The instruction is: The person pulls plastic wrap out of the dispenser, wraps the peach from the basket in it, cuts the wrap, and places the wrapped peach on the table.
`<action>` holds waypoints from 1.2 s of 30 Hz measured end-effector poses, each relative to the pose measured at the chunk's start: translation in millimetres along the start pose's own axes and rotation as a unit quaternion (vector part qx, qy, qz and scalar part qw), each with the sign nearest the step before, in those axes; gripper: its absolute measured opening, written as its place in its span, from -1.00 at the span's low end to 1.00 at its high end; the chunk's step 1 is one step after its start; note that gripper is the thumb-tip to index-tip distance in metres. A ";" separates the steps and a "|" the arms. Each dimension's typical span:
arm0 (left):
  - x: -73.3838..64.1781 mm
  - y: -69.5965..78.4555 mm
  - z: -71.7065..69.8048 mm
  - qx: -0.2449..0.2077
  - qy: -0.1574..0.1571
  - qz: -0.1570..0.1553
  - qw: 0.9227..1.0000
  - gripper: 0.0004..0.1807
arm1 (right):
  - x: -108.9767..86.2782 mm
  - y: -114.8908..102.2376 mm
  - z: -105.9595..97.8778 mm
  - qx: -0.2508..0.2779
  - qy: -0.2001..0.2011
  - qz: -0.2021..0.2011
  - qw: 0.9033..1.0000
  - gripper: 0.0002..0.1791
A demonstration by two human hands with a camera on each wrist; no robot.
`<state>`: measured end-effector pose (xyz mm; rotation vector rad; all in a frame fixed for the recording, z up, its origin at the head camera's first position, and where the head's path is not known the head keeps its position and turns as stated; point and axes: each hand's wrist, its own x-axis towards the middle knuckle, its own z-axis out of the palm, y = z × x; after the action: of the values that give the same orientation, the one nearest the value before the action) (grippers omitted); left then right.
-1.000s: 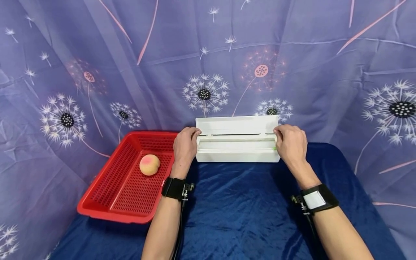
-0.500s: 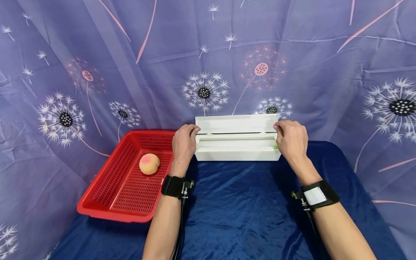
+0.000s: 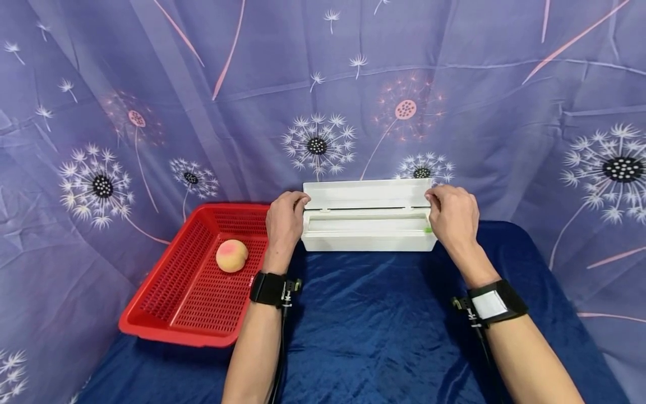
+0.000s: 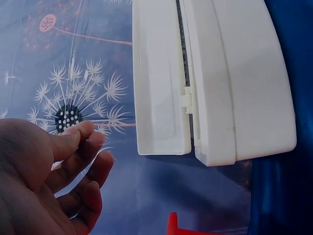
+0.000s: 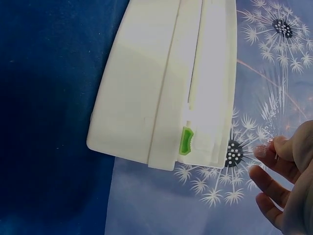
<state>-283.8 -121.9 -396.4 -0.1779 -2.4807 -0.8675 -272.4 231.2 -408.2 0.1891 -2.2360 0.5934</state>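
Clear film (image 5: 270, 113), seemingly pinched by left hand (image 3: 285, 223) and right hand (image 3: 456, 216), is best held evenly taut against wrinkling.

Looking down on an open white box (image 3: 370, 243)

Can see left grip (image 3: 285, 223) and right grip (image 3: 456, 220) at opposite ends, near its raised lid (image 3: 367, 194); also a peach (image 3: 231, 256) in a red basket (image 3: 176, 335), on the blue-covered worktop (image 3: 353, 320).

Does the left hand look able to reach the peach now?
Probably yes: nothing covers the peach in the open basket beside the left hand, which seems to pinch clear film.
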 end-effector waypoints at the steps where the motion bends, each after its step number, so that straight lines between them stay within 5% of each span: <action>1: 0.7 0.2 -0.3 0.001 0.000 -0.001 1.000 -0.81 | 0.6 -0.1 -0.3 0.000 0.000 0.000 1.000 -0.92; 36: 7.3 7.5 -11.2 0.010 0.009 -0.008 1.000 -0.79 | 7.5 -4.9 -8.6 0.001 0.013 0.005 1.000 -0.89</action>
<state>-283.4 -123.1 -381.1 -0.1438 -2.4752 -0.8473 -270.1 231.3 -396.1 0.1692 -2.2136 0.5999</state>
